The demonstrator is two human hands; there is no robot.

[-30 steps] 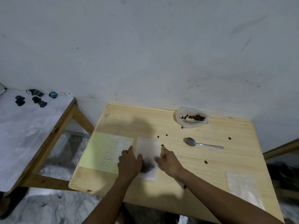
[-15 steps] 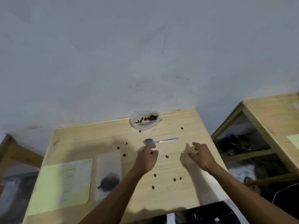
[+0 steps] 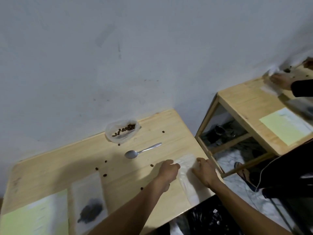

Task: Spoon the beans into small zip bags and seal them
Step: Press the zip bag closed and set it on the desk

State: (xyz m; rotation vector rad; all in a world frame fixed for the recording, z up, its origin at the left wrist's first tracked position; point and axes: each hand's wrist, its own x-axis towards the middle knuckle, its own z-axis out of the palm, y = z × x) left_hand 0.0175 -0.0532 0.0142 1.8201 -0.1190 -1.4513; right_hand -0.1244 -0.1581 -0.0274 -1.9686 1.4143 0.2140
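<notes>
A stack of empty clear zip bags (image 3: 186, 177) lies at the right edge of the wooden table (image 3: 71, 160). My left hand (image 3: 166, 172) touches its left side with pinched fingers, and my right hand (image 3: 205, 173) rests on its right side. A filled zip bag (image 3: 89, 202) with a dark heap of beans lies flat at the lower left. A metal spoon (image 3: 141, 150) lies in the middle, bowl to the left. Behind it an open plastic bag of beans (image 3: 122, 130) stands by the wall. Several loose beans (image 3: 101, 168) dot the tabletop.
A pale green sheet (image 3: 32, 216) lies at the table's lower left corner. A second wooden table (image 3: 250, 109) stands to the right with a green sheet; another person's hand (image 3: 281, 80) works there. Black cloth and a sandal sit on the floor between.
My view has swung right. Both hands left the filled bag, which now lies flat at the left, and moved to the stack of empty bags at the right edge.
</notes>
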